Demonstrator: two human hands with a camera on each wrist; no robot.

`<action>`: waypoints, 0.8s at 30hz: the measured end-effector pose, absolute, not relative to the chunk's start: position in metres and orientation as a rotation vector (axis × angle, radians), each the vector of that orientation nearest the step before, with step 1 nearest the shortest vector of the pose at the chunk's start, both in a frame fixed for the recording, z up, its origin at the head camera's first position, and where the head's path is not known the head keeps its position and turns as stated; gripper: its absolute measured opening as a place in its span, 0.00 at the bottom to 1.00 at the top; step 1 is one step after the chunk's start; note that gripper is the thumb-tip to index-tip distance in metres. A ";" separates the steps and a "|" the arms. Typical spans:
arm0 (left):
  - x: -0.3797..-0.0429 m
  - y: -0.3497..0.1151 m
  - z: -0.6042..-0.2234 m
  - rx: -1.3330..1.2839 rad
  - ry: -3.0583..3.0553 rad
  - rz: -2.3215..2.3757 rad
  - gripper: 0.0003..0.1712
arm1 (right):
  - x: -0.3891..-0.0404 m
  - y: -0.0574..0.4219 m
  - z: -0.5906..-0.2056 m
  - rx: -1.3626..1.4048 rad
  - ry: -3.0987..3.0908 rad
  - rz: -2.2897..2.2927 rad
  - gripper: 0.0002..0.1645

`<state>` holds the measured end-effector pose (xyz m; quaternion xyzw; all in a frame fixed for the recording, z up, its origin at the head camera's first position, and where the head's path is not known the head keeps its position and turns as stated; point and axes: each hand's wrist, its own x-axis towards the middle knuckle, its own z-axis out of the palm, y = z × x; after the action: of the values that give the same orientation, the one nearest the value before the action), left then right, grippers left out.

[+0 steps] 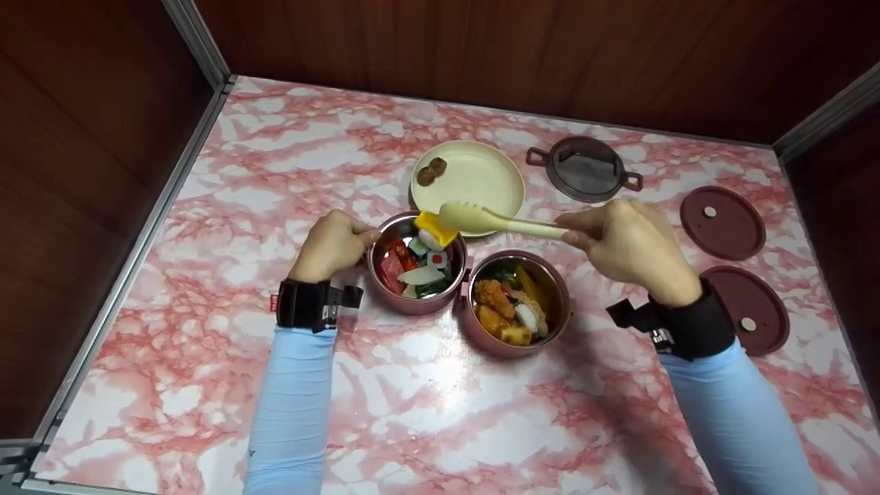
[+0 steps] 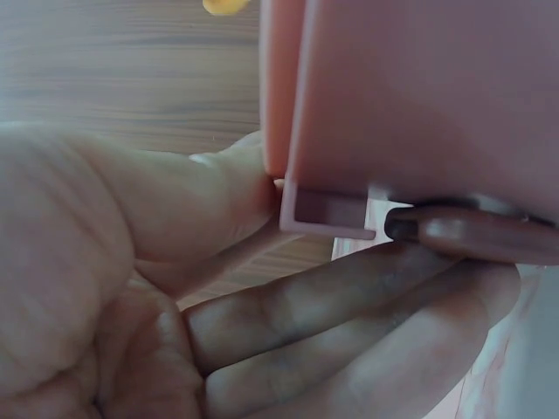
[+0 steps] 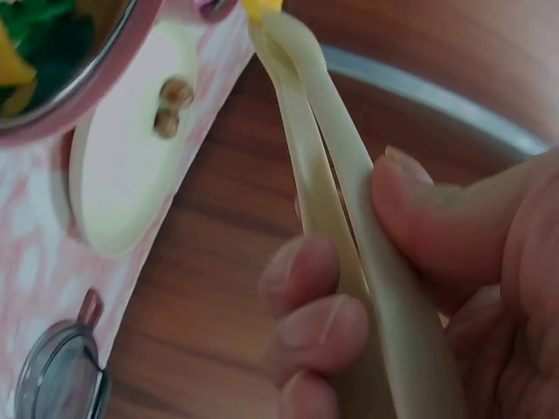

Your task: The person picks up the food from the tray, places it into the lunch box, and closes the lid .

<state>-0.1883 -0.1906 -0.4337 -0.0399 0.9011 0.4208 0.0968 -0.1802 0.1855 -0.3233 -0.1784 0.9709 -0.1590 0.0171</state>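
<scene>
My left hand holds the left pink pot at its side; in the left wrist view the thumb and fingers pinch the edge of that pot. Inside lie red, white and green food pieces. With my right hand I grip cream tongs, their arms pressed nearly together in the right wrist view. At the tongs' tip a yellow food piece hangs over the left pot's far rim. A second pink pot stands beside it, holding fried pieces and other food.
Behind the pots is a cream plate with small brown pieces at its left. A two-handled glass lid lies right of the plate. Two maroon lids lie farther right. Wooden walls border the table.
</scene>
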 end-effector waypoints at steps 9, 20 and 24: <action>-0.187 -0.192 -0.434 -0.106 2.662 1.270 0.10 | -0.169 0.166 -0.324 -0.840 2.953 -0.350 0.11; -0.187 -0.191 -0.432 -0.086 2.692 1.241 0.11 | -0.170 0.148 -0.327 -1.160 2.942 -0.117 0.14; -0.188 -0.190 -0.431 -0.093 2.682 1.243 0.11 | -0.165 0.141 -0.332 -1.368 3.004 0.022 0.10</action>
<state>-0.1876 -0.1902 -0.4315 -0.0314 0.9030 0.4185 0.0919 -0.1654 0.1412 -0.3320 -0.4132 0.9071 0.0066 -0.0796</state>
